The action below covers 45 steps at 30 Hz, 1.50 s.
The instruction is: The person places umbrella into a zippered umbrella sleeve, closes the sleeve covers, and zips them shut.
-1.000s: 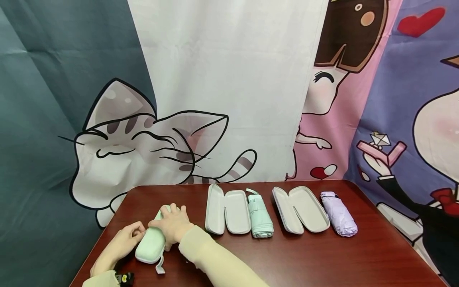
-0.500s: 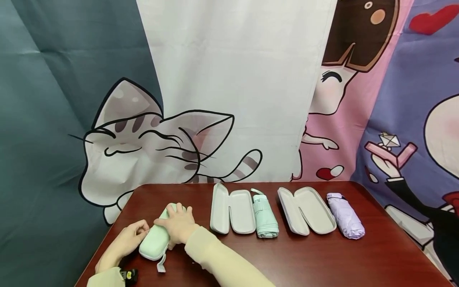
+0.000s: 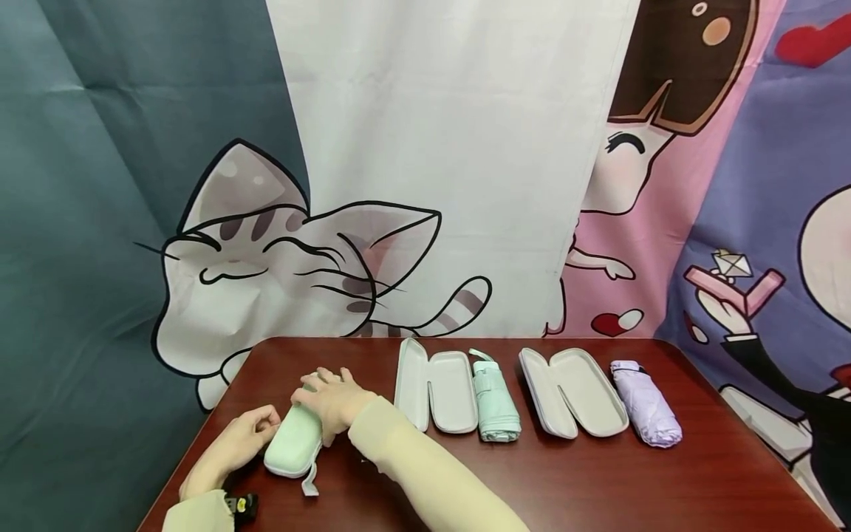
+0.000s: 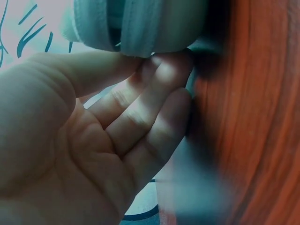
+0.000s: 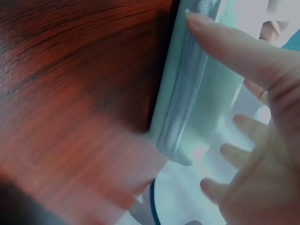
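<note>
A mint-green zip case [image 3: 295, 439] lies on the table at the left, a grey strap [image 3: 309, 482] hanging from its near end. My left hand [image 3: 238, 443] is at its left side. In the left wrist view, thumb and index finger pinch together at the zipper [image 4: 138, 28], whose two edges stand apart; a pull tab is hidden. My right hand [image 3: 335, 401] grips the case's far part from above. Seen from the right wrist, its thumb [image 5: 220, 40] presses the zippered side, while several other fingers spread loosely past the case.
Right of the hands lie an open case [image 3: 453, 393], a folded mint umbrella [image 3: 496, 406], a second open case [image 3: 589, 393] and a folded lavender umbrella [image 3: 646, 405]. A printed cloth [image 3: 432, 148] hangs behind the table [image 3: 565, 488].
The head view has shifted slightly left, so everything sits further right. My right hand has slid a little towards the case's far end. My left hand stays at its left side.
</note>
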Each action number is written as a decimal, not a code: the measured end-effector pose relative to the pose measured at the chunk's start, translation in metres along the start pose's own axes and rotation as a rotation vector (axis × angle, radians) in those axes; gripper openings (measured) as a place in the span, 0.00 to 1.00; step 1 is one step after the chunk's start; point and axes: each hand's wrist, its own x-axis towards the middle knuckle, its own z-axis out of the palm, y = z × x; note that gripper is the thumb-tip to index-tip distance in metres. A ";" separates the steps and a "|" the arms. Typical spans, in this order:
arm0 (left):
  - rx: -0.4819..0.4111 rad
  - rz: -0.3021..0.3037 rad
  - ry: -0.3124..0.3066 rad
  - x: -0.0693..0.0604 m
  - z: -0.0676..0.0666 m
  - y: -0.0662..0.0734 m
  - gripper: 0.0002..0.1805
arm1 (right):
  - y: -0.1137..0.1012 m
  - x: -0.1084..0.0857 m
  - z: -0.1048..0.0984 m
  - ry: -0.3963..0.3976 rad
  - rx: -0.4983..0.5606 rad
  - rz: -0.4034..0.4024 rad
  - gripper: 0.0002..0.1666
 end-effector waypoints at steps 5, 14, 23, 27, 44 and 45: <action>-0.011 0.007 0.005 0.005 0.001 0.004 0.05 | 0.007 0.004 0.002 -0.013 0.081 -0.014 0.51; 0.010 0.003 0.019 0.005 0.002 0.004 0.06 | 0.005 0.004 0.002 0.010 0.027 0.057 0.52; 0.019 0.010 0.036 0.006 0.001 0.001 0.06 | -0.004 0.001 0.006 0.056 -0.003 0.118 0.52; 0.021 0.013 0.043 0.004 -0.001 0.001 0.06 | -0.008 0.000 0.007 0.078 0.009 0.127 0.50; 0.033 0.006 0.013 -0.005 -0.006 -0.003 0.05 | -0.023 -0.003 0.005 0.063 -0.031 0.230 0.47; 0.037 0.009 0.016 -0.006 -0.006 -0.003 0.05 | -0.024 -0.003 0.005 0.063 -0.029 0.233 0.47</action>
